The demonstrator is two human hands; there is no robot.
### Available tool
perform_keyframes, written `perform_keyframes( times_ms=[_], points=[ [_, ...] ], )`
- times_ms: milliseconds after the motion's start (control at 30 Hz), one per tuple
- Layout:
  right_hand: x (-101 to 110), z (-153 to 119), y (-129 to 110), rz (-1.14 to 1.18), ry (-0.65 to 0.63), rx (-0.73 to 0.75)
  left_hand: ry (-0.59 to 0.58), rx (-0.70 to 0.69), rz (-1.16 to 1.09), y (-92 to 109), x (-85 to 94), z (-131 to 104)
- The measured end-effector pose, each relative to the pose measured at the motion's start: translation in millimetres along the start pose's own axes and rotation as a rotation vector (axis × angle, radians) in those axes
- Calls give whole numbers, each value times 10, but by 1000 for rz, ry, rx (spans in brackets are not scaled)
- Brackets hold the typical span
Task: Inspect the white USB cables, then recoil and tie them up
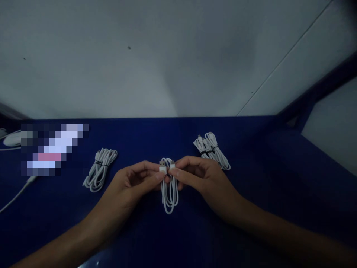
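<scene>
A coiled white cable [169, 197] hangs between my two hands near the middle of the view, its lower loops pointing toward me. My left hand [142, 178] pinches it at the USB plug, which stands upright with its metal end up. From the other side, my right hand [196, 173] pinches the coil beside the smaller plug. The thumbs lie over the front of the plugs, and the fingers behind are partly hidden. No tie shows on this coil.
On the blue table [156, 137], a tied white cable bundle [100, 169] lies left and several tied bundles [213, 149] lie right, partly behind my right hand. A pixelated bright object [60, 145] and a white cord [16, 196] are far left. A pale wall [139, 74] stands behind.
</scene>
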State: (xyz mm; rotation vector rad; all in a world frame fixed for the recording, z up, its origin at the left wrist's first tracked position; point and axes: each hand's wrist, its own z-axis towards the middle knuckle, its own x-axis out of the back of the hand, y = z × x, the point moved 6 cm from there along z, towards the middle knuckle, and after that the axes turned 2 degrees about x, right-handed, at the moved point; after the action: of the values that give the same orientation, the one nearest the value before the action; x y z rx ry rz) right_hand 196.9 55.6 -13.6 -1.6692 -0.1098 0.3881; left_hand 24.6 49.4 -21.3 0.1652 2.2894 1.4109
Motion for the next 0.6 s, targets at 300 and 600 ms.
perform_keyframes(
  times_ms=[300,600],
  points=[
    [4,-11,-4,6,8,-14,18,-13,26,44,-34,4],
    [7,-10,-15,4,6,-8,7,-8,31,59,-44,7]
  ],
)
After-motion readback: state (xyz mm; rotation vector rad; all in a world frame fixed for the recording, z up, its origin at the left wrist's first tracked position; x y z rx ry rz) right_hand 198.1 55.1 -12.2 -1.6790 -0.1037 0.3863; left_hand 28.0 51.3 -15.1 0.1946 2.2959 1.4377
